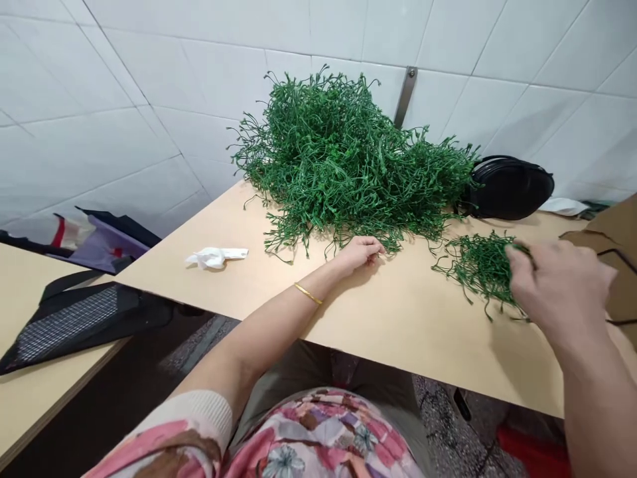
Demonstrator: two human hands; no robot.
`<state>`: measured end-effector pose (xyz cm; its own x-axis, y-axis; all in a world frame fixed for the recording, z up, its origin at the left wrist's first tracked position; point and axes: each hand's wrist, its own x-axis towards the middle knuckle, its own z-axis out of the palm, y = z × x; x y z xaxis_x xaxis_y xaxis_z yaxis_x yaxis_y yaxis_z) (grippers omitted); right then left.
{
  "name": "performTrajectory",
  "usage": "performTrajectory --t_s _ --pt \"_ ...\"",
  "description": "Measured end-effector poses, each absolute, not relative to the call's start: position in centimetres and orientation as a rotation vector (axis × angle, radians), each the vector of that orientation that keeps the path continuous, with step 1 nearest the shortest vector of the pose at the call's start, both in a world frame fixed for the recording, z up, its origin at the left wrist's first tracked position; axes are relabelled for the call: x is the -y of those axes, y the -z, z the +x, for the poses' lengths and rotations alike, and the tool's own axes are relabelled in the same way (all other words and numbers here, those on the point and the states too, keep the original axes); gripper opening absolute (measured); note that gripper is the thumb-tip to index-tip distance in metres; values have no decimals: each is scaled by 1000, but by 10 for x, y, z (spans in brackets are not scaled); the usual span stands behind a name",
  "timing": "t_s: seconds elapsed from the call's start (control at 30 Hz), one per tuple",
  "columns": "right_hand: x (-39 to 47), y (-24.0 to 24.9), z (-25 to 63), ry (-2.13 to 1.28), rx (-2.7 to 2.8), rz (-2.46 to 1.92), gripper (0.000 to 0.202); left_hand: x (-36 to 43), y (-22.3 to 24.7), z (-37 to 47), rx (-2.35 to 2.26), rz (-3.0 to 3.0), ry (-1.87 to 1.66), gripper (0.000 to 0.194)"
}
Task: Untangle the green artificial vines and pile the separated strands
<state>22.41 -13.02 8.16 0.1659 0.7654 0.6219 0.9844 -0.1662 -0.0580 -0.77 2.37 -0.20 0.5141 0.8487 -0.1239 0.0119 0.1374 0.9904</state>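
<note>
A large heap of green artificial stems (pixel 338 153) lies on the light wooden table (pixel 388 318) against the tiled wall. My left hand (pixel 362 255) rests at the front edge of the heap with its fingers curled together; what they hold, if anything, is too small to name. Over on the right is a smaller pile of the same green stems (pixel 480 265). My right hand (pixel 562 285) is at that pile's right side, closed and blurred, with a bit of green at its fingertips; its grip is partly hidden.
A crumpled white tissue (pixel 212 257) lies on the table's left part. A black round case (pixel 512 187) stands right of the heap, near a cardboard box (pixel 614 245). At the left, a black mesh bag (pixel 74 322) rests on another table.
</note>
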Motion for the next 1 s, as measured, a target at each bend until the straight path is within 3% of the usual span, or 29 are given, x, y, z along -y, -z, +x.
performTrajectory --t_s 0.1,0.37,0.57,0.9,1.0 --pt "112 -52 241 549 1569 -2138 29 -25 -5 -11 -715 917 -607 14" --pt "83 -10 151 -730 1534 -1613 29 -26 -1 -9 -618 699 -582 12" --pt "54 -10 112 -1184 1125 -1417 35 -20 2 -2 -607 796 -684 4" --pt "48 -8 124 -1240 1300 -1521 26 -16 -2 -2 -701 835 -699 9" --pt "40 -13 142 -1225 1119 -1584 21 -15 -3 -3 -740 952 -670 8"
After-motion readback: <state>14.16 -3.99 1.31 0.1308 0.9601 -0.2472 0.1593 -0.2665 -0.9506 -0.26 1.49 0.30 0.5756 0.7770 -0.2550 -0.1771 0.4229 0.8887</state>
